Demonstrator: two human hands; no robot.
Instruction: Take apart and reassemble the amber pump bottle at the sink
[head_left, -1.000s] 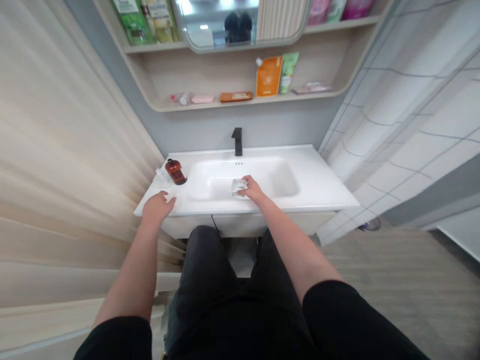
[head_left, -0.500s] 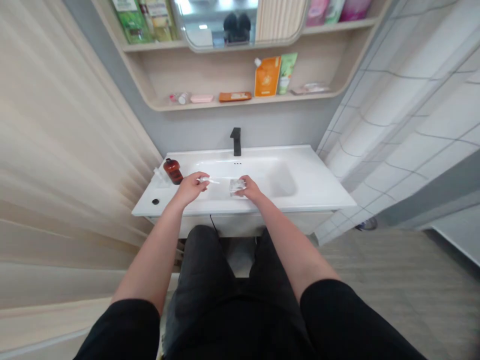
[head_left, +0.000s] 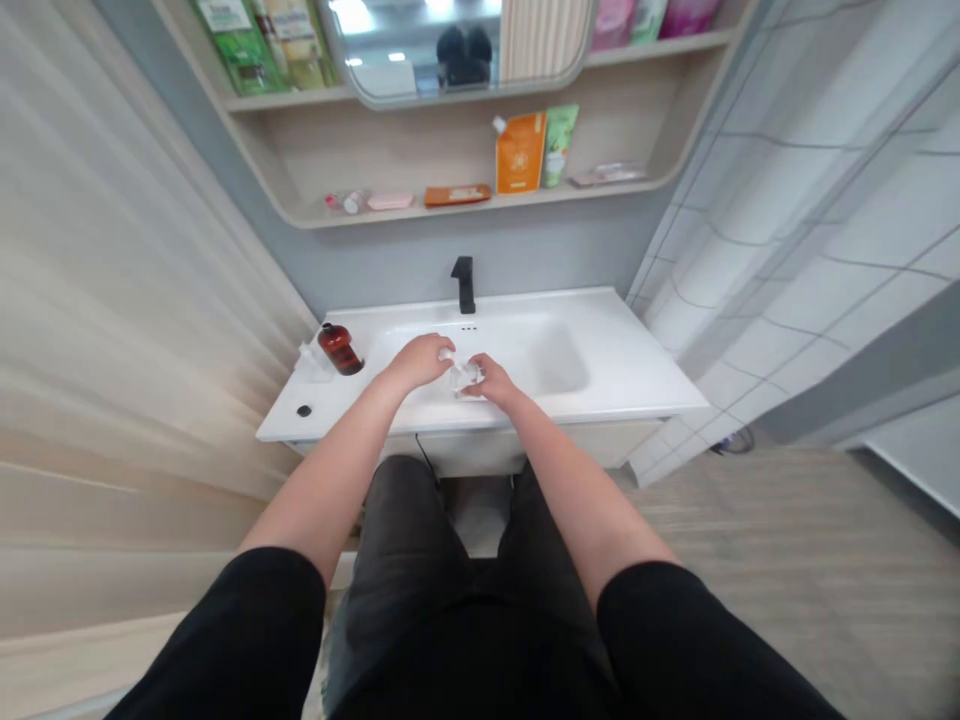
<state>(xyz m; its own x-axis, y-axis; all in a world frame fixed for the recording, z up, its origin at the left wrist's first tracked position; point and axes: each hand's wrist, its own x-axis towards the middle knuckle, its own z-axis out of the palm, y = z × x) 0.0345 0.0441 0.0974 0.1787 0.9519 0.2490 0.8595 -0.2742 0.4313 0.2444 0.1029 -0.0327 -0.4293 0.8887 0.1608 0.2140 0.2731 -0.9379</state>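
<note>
My right hand (head_left: 491,382) grips a small clear container (head_left: 464,377) over the front part of the white sink (head_left: 559,355). Its fingers wrap round the right side. My left hand (head_left: 424,360) is closed on a slim whitish piece with a thin stem (head_left: 448,355), held by its thicker end. The stem points down at the container's top; whether it reaches inside is too small to tell. Left of my left hand, a brown bottle (head_left: 341,350) stands on the counter. Beside it is a translucent whitish bottle (head_left: 313,363), and nearer me lies a small round black piece (head_left: 304,411).
A black faucet (head_left: 465,285) rises behind the sink. Above it runs a wall shelf (head_left: 375,215) with an orange pouch (head_left: 520,152), a green tube (head_left: 559,145) and several small items. A mirror (head_left: 420,60) hangs over the shelf. A pale curtain (head_left: 135,300) borders the left side.
My left hand has moved right, bringing the slim piece from beside the clear container to its top. The stem has tipped from nearly level to pointing downward. My right hand keeps its hold.
</note>
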